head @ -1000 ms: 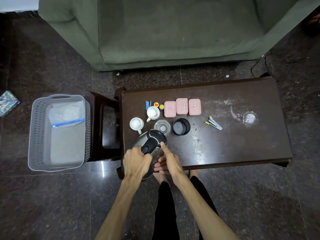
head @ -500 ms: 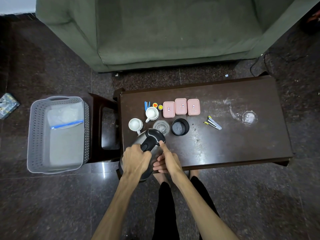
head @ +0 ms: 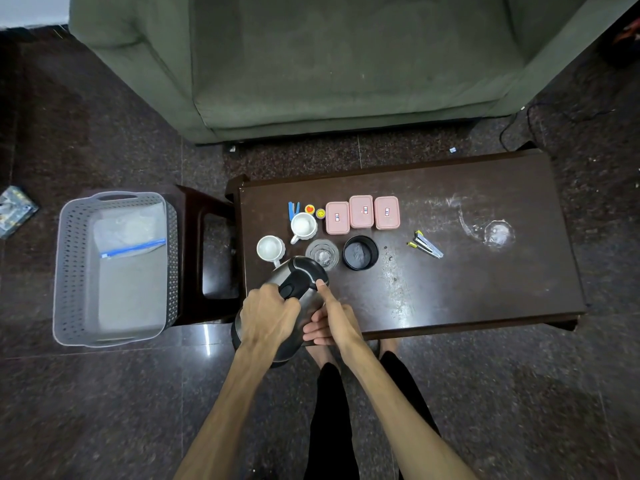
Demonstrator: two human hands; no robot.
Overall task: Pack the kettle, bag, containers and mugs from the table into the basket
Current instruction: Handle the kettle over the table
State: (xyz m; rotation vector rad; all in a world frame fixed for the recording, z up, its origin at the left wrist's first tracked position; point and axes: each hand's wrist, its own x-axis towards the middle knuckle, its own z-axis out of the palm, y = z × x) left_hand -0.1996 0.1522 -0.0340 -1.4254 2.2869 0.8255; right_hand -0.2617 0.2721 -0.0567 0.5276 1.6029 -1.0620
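Note:
A steel kettle (head: 304,299) with a black lid and handle is tilted at the table's near left corner. My left hand (head: 268,315) grips its handle; my right hand (head: 330,318) presses against its side, index finger on the lid. Two white mugs (head: 270,248) (head: 303,226) stand behind it, with three pink containers (head: 362,212) in a row further back. A grey perforated basket (head: 69,271) sits on the floor to the left, with a clear zip bag (head: 130,237) lying inside it.
On the dark wooden table (head: 467,289) are a black round jar (head: 360,252), a glass (head: 322,254), a glass lid (head: 498,233), small clips (head: 426,244) and small coloured items (head: 310,209). A dark stool (head: 207,258) stands between table and basket. A green sofa (head: 346,64) is behind.
The kettle has been tipped and drawn slightly toward the table's near left edge in both hands. Everything else on the table stays put.

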